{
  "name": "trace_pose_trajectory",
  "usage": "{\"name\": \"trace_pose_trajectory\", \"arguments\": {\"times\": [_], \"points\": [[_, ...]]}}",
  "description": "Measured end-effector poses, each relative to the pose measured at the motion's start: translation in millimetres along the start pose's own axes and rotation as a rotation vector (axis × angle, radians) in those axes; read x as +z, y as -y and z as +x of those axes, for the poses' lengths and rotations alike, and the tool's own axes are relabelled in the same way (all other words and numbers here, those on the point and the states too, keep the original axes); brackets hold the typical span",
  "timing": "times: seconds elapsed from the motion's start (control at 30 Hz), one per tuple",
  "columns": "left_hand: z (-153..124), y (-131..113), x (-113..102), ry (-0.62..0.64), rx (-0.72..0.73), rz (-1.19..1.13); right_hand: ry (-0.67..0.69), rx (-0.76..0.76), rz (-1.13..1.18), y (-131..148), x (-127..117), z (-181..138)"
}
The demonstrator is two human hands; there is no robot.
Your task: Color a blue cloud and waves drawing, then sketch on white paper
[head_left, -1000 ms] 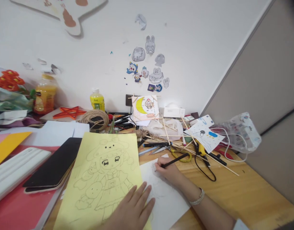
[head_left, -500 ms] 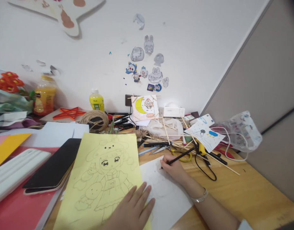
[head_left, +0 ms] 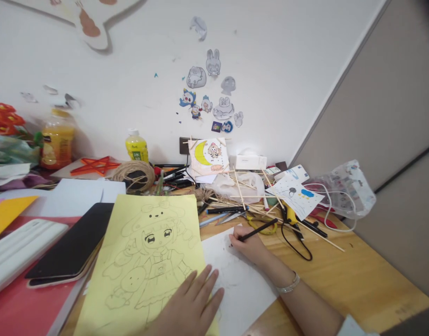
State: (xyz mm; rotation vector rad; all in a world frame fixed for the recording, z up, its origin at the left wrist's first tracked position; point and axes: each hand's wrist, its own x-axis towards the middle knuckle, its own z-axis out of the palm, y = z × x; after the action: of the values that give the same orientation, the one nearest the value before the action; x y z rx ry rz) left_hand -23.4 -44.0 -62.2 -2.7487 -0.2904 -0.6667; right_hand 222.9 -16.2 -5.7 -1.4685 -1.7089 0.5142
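My right hand point(head_left: 250, 246) is closed around a dark pencil point(head_left: 259, 229), its tip at the upper part of a white sheet of paper point(head_left: 242, 298). A few faint marks show on that sheet. My left hand point(head_left: 193, 298) lies flat with its fingers spread, across the edge where a yellow sheet point(head_left: 106, 261) overlaps the white one. The yellow sheet carries a line drawing of a cartoon girl in a big animal-faced hat. A silver bracelet point(head_left: 289, 283) circles my right wrist.
Beyond the sheets lie markers point(head_left: 227, 210), thin wooden sticks, yellow-handled scissors point(head_left: 261, 226) and a yellow glue gun point(head_left: 289, 213). A twine roll point(head_left: 134, 175) and two bottles stand near the wall. To the left are a black tablet-like slab point(head_left: 71, 242) and a white case point(head_left: 25, 252).
The whole view has shifted slightly, so things sit a little further left. The pencil stays in my right hand near the same spot, and my left hand still rests on the sheets.
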Motion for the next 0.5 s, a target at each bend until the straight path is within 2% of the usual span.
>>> {"name": "trace_pose_trajectory", "arguments": {"times": [0.17, 0.5], "points": [[-1.6, -1.0, -1.3, 0.084, -0.023, -0.053, -0.01, -0.027, 0.011, -0.8, 0.2, 0.7], [-0.3, -0.2, -2.0, 0.04, -0.02, -0.055, -0.006, -0.022, 0.028, -1.0, 0.8, 0.1]]}}
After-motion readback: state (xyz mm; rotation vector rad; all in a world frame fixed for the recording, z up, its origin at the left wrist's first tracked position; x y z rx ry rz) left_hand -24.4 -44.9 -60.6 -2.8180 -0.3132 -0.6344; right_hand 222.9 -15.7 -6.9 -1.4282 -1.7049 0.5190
